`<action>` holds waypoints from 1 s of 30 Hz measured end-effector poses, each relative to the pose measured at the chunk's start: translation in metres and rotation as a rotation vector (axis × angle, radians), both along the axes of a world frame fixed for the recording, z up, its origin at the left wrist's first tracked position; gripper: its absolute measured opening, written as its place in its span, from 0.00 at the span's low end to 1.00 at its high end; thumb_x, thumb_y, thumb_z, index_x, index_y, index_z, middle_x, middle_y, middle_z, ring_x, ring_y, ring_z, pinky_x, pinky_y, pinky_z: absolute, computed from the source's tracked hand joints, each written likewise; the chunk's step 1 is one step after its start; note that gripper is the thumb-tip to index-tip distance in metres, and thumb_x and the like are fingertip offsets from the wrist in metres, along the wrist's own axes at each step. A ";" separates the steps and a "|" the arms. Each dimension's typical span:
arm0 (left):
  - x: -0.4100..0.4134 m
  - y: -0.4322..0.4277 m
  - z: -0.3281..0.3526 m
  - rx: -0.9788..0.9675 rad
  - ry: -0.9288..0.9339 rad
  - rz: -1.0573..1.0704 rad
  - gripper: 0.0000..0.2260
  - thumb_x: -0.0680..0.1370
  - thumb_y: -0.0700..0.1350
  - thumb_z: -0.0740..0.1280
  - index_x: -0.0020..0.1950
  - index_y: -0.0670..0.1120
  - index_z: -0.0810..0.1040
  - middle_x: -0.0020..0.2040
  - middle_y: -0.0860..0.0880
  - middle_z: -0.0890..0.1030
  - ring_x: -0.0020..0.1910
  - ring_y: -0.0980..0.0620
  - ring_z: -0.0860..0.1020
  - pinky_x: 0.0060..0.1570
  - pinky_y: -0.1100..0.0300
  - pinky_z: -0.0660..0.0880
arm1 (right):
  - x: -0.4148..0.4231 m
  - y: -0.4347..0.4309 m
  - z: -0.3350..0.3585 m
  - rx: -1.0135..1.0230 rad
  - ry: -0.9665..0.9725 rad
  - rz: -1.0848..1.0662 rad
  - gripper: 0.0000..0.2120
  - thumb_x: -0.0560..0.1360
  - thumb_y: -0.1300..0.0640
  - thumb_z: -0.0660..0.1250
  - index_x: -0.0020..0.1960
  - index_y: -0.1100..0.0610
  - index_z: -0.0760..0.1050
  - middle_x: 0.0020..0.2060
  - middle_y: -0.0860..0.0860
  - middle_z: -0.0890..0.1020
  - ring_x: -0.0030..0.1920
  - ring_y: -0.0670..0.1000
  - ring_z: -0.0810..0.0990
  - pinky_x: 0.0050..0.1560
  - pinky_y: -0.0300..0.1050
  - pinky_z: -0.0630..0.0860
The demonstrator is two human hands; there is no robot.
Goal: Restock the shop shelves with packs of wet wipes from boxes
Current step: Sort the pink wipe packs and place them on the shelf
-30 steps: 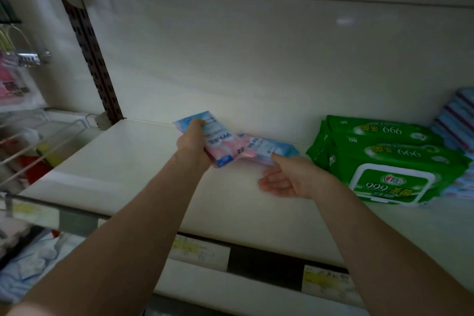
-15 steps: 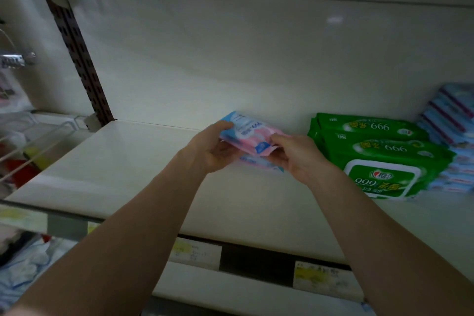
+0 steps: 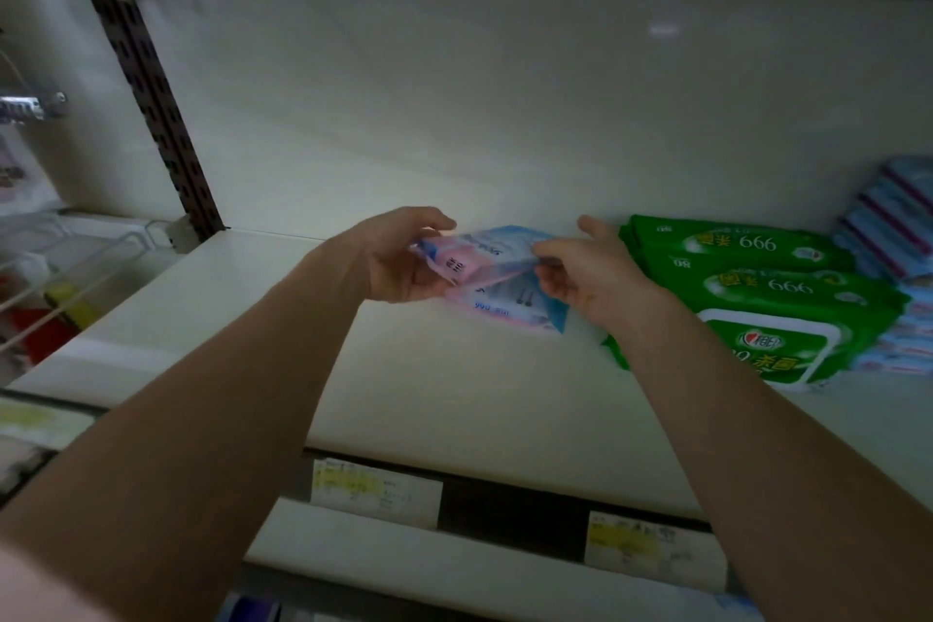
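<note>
My left hand grips the left end of a pink-and-blue wipes pack, and my right hand pinches its other edge with curled fingers. The pack is held above the shelf, just left of the green stack, with its long axis pointing toward that stack. A second pack lies slantwise beneath it, also left of the stack.

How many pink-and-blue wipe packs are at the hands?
2: upper pack pinched between left hand and right hand; lower pack directly beneath, above the shelf. Hands may hide more.
</note>
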State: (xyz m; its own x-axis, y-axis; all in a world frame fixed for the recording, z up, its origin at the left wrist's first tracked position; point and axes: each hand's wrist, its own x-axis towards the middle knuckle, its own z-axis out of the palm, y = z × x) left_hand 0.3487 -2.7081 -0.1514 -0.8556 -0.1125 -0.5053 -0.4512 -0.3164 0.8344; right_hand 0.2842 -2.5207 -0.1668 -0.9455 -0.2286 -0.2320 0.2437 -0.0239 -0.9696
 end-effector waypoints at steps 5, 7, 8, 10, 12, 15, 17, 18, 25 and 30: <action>-0.013 0.004 -0.011 -0.081 0.185 0.219 0.04 0.76 0.32 0.65 0.45 0.40 0.75 0.48 0.40 0.76 0.40 0.47 0.79 0.33 0.55 0.82 | 0.009 -0.001 -0.016 0.203 0.053 0.005 0.09 0.74 0.69 0.65 0.51 0.59 0.75 0.33 0.55 0.77 0.27 0.47 0.76 0.23 0.35 0.74; -0.015 0.015 -0.018 -0.444 0.133 0.138 0.10 0.75 0.31 0.66 0.55 0.40 0.78 0.47 0.43 0.77 0.37 0.50 0.77 0.33 0.61 0.80 | 0.006 0.002 -0.033 0.426 0.147 0.007 0.11 0.72 0.66 0.67 0.51 0.55 0.75 0.37 0.55 0.80 0.31 0.50 0.80 0.29 0.38 0.75; -0.016 0.019 -0.022 -0.590 0.109 0.110 0.15 0.75 0.32 0.67 0.61 0.40 0.77 0.47 0.44 0.77 0.36 0.52 0.75 0.32 0.64 0.76 | 0.006 0.004 -0.038 0.545 0.219 0.012 0.10 0.71 0.65 0.68 0.49 0.53 0.75 0.41 0.55 0.80 0.36 0.52 0.80 0.34 0.40 0.75; -0.018 0.023 -0.028 -0.754 0.124 0.061 0.20 0.76 0.34 0.67 0.67 0.42 0.74 0.54 0.44 0.77 0.39 0.52 0.74 0.30 0.69 0.71 | 0.008 0.007 -0.042 0.701 0.331 0.058 0.10 0.69 0.61 0.71 0.47 0.53 0.73 0.46 0.53 0.78 0.43 0.53 0.77 0.39 0.40 0.72; -0.022 0.025 -0.031 -0.837 0.152 -0.011 0.22 0.77 0.35 0.66 0.71 0.44 0.71 0.65 0.43 0.73 0.47 0.51 0.74 0.35 0.66 0.72 | 0.009 0.006 -0.045 0.816 0.394 0.137 0.16 0.68 0.58 0.73 0.52 0.55 0.72 0.52 0.54 0.74 0.49 0.54 0.77 0.46 0.43 0.75; -0.022 0.025 -0.032 -0.814 0.118 -0.069 0.22 0.77 0.37 0.65 0.71 0.45 0.70 0.63 0.43 0.75 0.42 0.50 0.75 0.38 0.60 0.76 | 0.007 0.004 -0.045 0.981 0.489 0.184 0.19 0.71 0.59 0.70 0.60 0.56 0.68 0.60 0.57 0.72 0.57 0.59 0.76 0.56 0.48 0.74; -0.019 0.022 -0.030 -0.725 0.075 -0.059 0.19 0.78 0.38 0.66 0.69 0.43 0.72 0.55 0.43 0.76 0.40 0.49 0.77 0.38 0.58 0.80 | 0.003 0.004 -0.043 0.963 0.515 0.162 0.16 0.73 0.61 0.67 0.59 0.56 0.68 0.60 0.58 0.73 0.56 0.58 0.76 0.50 0.44 0.72; -0.015 0.020 -0.029 -0.678 0.060 -0.060 0.17 0.77 0.38 0.67 0.67 0.42 0.73 0.53 0.43 0.76 0.41 0.48 0.78 0.39 0.56 0.80 | 0.001 0.006 -0.042 0.961 0.526 0.155 0.15 0.74 0.62 0.66 0.59 0.56 0.68 0.59 0.58 0.73 0.55 0.58 0.76 0.47 0.43 0.70; -0.019 0.021 -0.040 -0.915 0.094 -0.193 0.30 0.72 0.34 0.70 0.72 0.49 0.68 0.66 0.45 0.67 0.52 0.42 0.78 0.43 0.52 0.81 | -0.003 0.006 -0.028 1.101 0.572 0.299 0.20 0.73 0.59 0.70 0.62 0.57 0.67 0.61 0.57 0.65 0.56 0.58 0.75 0.58 0.47 0.73; -0.025 0.028 -0.047 -1.330 0.115 -0.165 0.24 0.76 0.42 0.64 0.72 0.53 0.67 0.65 0.42 0.66 0.59 0.42 0.74 0.59 0.55 0.72 | 0.002 0.005 -0.034 1.221 0.748 0.235 0.17 0.75 0.62 0.65 0.62 0.58 0.66 0.60 0.59 0.68 0.59 0.60 0.72 0.53 0.48 0.73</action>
